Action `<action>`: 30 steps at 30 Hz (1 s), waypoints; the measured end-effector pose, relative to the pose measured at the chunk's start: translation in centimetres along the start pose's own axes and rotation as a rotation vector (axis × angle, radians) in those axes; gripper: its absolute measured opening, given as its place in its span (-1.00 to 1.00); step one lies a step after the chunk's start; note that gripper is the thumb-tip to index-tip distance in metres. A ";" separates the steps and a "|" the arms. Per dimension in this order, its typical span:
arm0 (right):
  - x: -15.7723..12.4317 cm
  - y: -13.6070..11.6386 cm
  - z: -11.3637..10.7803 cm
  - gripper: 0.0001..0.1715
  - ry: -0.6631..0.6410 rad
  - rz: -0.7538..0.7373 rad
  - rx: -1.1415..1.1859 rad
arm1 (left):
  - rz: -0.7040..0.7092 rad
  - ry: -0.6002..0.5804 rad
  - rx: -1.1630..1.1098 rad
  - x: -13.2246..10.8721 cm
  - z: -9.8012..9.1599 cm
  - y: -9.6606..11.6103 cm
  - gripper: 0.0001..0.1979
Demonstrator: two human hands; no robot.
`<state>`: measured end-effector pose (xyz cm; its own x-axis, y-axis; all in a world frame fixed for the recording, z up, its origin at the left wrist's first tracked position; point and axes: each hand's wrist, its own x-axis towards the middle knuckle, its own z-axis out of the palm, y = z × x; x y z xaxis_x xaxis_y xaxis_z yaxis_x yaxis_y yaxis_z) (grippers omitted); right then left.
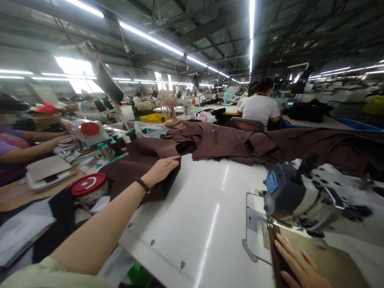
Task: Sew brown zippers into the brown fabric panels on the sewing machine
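My left hand (162, 171), a beaded bracelet at its wrist, is at the left edge of the white table (195, 208). Its fingers are closed over the edge of a dark brown cloth piece (138, 160); the thumb side is partly hidden. At lower right, my right hand (297, 262) lies flat with fingers stretched out on an olive-tan cloth piece (333, 256). A dark brown strip of cloth (273, 250) runs along that piece's left side, up to the needle area of a sewing machine (288, 192).
A heap of brown cloth (222, 140) lies along the table's far side. To the left are thread cones (117, 146), a red-lidded tub (89, 186) and another sewing machine (90, 132) with a co-worker's arms (42, 146). A person in white (260, 106) sits ahead.
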<state>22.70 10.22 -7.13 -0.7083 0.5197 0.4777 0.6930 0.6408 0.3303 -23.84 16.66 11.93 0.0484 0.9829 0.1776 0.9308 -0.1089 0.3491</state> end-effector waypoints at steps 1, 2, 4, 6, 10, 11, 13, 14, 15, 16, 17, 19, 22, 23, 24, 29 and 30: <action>0.4 -0.4 -0.7 -0.48 -0.026 0.048 0.029 | 0.081 -0.078 -0.064 -0.9 1.8 2.0 -0.46; 0.7 -0.8 -1.3 -0.47 -0.058 0.104 0.073 | 0.158 -0.169 -0.122 -2.0 3.7 3.9 -0.44; 1.3 -1.4 -2.5 -0.46 -0.162 0.220 0.191 | 0.293 -0.345 -0.212 -4.4 7.3 7.4 -0.43; 1.8 -1.7 -3.6 -0.45 -0.283 0.309 0.312 | 0.449 -0.518 -0.295 -6.5 10.1 10.2 -0.45; 3.0 -1.8 -5.6 -0.47 -0.400 0.384 0.446 | 0.671 -0.627 -0.322 -7.8 13.1 13.6 -0.68; 3.3 -1.7 -6.0 -0.47 -0.408 0.393 0.463 | 0.715 -0.625 -0.305 -7.6 13.3 14.0 -0.72; 3.6 -1.7 -6.6 -0.47 -0.413 0.407 0.488 | 0.795 -0.617 -0.248 -7.0 13.5 14.6 -0.66; 3.8 -1.6 -6.8 -0.47 -0.416 0.415 0.497 | 0.822 -0.609 -0.204 -6.9 13.5 14.8 -0.62; 3.9 -1.6 -6.9 -0.47 -0.420 0.421 0.505 | 0.840 -0.600 -0.156 -6.9 13.4 15.1 -0.58; 3.9 -1.6 -7.0 -0.47 -0.425 0.425 0.511 | 0.846 -0.588 -0.110 -7.3 13.2 15.3 -0.51; 4.0 -1.6 -7.1 -0.47 -0.429 0.427 0.514 | 0.843 -0.578 -0.071 -7.9 13.1 15.6 -0.43; 4.0 -1.6 -7.2 -0.47 -0.432 0.428 0.513 | 0.832 -0.589 -0.028 -9.5 12.9 16.0 -0.23; 4.1 -1.6 -7.4 -0.47 -0.431 0.428 0.505 | 0.827 -0.634 -0.007 -11.9 13.4 16.1 -0.10; 4.1 -1.5 -7.4 -0.47 -0.431 0.428 0.504 | 0.822 -0.626 -0.005 -12.4 13.7 16.0 -0.15; 4.1 -1.5 -7.4 -0.47 -0.430 0.428 0.505 | 0.815 -0.605 -0.006 -12.7 14.1 15.9 -0.22; 4.1 -1.6 -7.5 -0.47 -0.430 0.433 0.516 | 0.795 -0.533 -0.009 -12.6 15.5 15.3 -0.47; 4.1 -1.6 -7.5 -0.47 -0.437 0.435 0.513 | 0.784 -0.535 -0.018 -12.5 15.5 15.3 -0.51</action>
<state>19.66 7.12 0.40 -0.4514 0.8887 0.0807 0.8458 0.4549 -0.2787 -4.62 5.05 0.80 0.8210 0.5658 -0.0761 0.5570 -0.7647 0.3241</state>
